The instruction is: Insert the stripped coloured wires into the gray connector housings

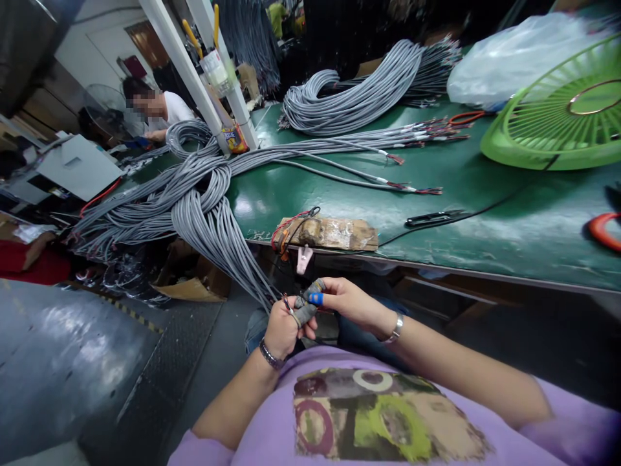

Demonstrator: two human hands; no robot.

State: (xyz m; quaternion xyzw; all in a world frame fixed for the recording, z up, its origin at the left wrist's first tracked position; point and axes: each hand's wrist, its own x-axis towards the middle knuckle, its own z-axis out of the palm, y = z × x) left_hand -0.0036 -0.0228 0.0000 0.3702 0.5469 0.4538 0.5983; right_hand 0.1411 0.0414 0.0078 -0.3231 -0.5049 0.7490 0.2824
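Observation:
Just below the table edge, my left hand (285, 328) is closed around the stripped end of a grey cable, whose thin dark wires (286, 303) poke out by the thumb. My right hand (339, 299) meets it from the right, thumb and finger pinched together on those wires. Grey and blue coverings wrap some fingertips. The exact contact is small and partly hidden by the fingers. A thick bundle of grey cables (208, 223) hangs off the table and runs down to my left hand. A wooden block (339, 233) with a clip hanging from it sits at the edge beyond my hands.
Coiled grey cables (359, 94) and several straight cable ends lie on the green table (456, 249). A green fan (557, 110), a plastic bag (514, 61), a black tool (431, 219) and an orange handle (604, 232) are rightward. A co-worker (169, 110) sits at the far left.

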